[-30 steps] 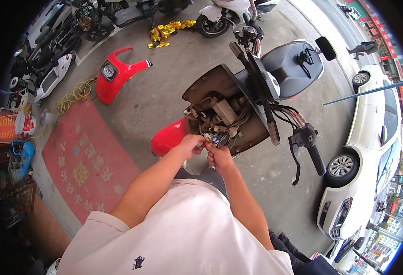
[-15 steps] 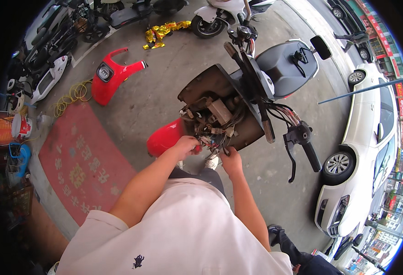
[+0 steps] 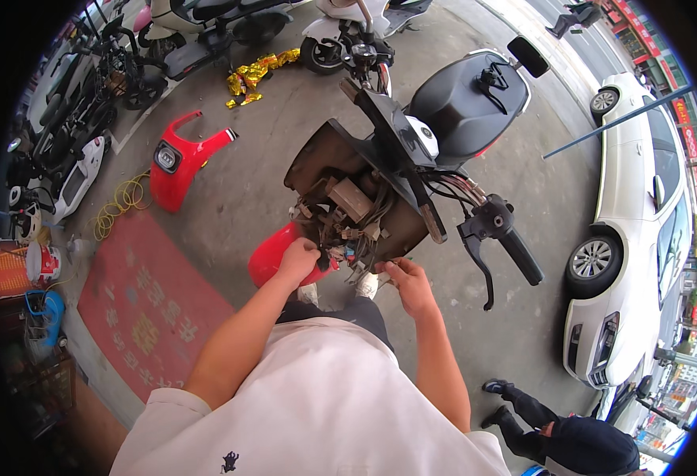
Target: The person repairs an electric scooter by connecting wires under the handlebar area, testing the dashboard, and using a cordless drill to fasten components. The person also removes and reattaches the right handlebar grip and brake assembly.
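In front of me stands an electric scooter with its front opened up, wires and connectors (image 3: 352, 242) hanging below a brown box-shaped unit (image 3: 350, 199). My left hand (image 3: 299, 258) is closed at the left side of the wire bundle, above the red front fender (image 3: 268, 255); a dark piece shows at its fingertips, too small to name. Beside the lower edge of the dark inner panel (image 3: 405, 230), my right hand (image 3: 410, 287) has thumb and forefinger pinched together near the wire ends. What lies between those fingers is hard to make out.
A red front cover with a headlight (image 3: 172, 163) lies on the floor at left, near a coiled yellow hose (image 3: 122, 206) and a red mat (image 3: 154, 309). The handlebar grip (image 3: 520, 258) juts out at right. Beyond are a white car (image 3: 630, 206) and, lower right, another person (image 3: 578, 440).
My left hand has shifted left along the wires toward the fender. The right hand has drawn slightly right, away from the bundle. The view has turned a little, and more of the other person shows.
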Demonstrator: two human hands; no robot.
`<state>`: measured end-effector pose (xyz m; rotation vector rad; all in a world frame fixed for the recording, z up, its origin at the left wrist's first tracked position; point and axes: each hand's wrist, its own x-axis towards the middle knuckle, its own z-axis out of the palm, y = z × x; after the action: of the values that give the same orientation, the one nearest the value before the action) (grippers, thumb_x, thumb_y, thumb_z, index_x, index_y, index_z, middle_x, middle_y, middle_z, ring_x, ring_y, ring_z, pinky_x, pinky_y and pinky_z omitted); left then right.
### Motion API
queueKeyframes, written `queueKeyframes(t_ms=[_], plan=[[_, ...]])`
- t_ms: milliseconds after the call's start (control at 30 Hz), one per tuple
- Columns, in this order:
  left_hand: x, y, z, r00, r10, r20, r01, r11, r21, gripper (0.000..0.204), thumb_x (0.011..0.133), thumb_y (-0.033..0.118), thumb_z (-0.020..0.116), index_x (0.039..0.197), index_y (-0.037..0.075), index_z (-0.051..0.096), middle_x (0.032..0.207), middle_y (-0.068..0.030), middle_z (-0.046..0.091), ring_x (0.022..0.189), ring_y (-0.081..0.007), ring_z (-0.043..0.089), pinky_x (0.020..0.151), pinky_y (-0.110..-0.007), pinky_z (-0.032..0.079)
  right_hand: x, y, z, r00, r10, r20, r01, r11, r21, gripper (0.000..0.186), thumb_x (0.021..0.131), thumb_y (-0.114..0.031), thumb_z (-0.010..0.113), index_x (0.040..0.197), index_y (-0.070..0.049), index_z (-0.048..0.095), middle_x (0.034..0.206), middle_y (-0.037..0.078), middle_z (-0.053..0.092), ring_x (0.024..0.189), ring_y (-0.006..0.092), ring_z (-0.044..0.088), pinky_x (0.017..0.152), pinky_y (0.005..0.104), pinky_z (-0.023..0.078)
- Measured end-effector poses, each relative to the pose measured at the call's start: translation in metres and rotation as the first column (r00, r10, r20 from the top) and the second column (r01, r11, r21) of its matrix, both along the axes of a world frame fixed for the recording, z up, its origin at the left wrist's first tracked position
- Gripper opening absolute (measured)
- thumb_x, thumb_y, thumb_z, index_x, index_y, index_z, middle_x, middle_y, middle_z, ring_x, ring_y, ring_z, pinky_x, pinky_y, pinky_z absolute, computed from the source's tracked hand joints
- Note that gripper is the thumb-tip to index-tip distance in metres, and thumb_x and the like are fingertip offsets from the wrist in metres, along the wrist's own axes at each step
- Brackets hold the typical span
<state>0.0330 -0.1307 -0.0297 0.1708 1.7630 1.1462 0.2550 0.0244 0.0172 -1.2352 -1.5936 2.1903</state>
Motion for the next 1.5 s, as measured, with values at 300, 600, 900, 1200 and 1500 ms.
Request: queueKeyframes(t_ms=[300,600,900,1200,1500], plan=[[0.014,0.076,0.056,0.639,-0.382,-0.667,0.381,0.911,-0.157,0.021,0.091,0.020,0.062,0.104,0.003,0.062,0.091,-0.0189,0.069,0.087,-0.0402,0.065,0.079,-0.047,0.051,-0.027,-0.028,-0.038,0.994,0.002,0.114,0.031,0.959,-0.281,0.021,0.100,-0.026,0.056,0.107,-0.007,0.059,0.074,0.000,0.058,0.064,0.0134,0.056,0.062,0.0317,0.051],[0.014,0.072,0.055,0.598,-0.422,-0.681,0.403,0.893,-0.200,0.023,0.092,0.021,0.061,0.105,0.002,0.061,0.091,-0.0199,0.070,0.089,-0.0377,0.066,0.078,-0.044,0.052,-0.013,-0.022,-0.049,0.970,-0.212,-0.118,0.135,0.876,-0.464,0.018,0.100,-0.024,0.055,0.107,-0.008,0.060,0.085,0.004,0.061,0.079,0.0174,0.059,0.069,0.0358,0.052],[0.037,0.067,0.031,0.877,-0.138,-0.461,0.176,0.984,0.040,0.025,0.092,0.015,0.061,0.111,0.001,0.055,0.103,-0.0175,0.070,0.097,-0.0298,0.068,0.084,-0.039,0.052,-0.012,-0.021,-0.053,0.970,-0.165,-0.180,0.012,0.767,-0.642,0.016,0.102,-0.026,0.050,0.106,-0.012,0.057,0.089,0.007,0.061,0.085,0.0211,0.059,0.075,0.0421,0.052],[0.030,0.071,0.039,0.870,-0.028,-0.492,0.109,0.985,0.136,0.023,0.087,0.017,0.066,0.101,-0.001,0.066,0.091,-0.0168,0.071,0.087,-0.0287,0.070,0.078,-0.036,0.053,-0.039,-0.026,-0.070,0.986,0.048,0.161,-0.028,0.992,-0.124,0.027,0.101,-0.029,0.052,0.094,-0.004,0.057,0.069,0.005,0.061,0.055,0.0201,0.058,0.055,0.0333,0.049],[0.021,0.076,0.056,0.812,-0.159,-0.562,0.238,0.969,0.069,0.023,0.087,0.017,0.066,0.100,-0.001,0.068,0.086,-0.0165,0.071,0.081,-0.0255,0.070,0.074,-0.036,0.053,-0.054,-0.029,-0.067,0.917,-0.063,0.394,-0.125,0.892,0.434,0.041,0.096,-0.035,0.058,0.094,0.006,0.063,0.066,0.015,0.064,0.060,0.0207,0.063,0.059,0.0396,0.050]])
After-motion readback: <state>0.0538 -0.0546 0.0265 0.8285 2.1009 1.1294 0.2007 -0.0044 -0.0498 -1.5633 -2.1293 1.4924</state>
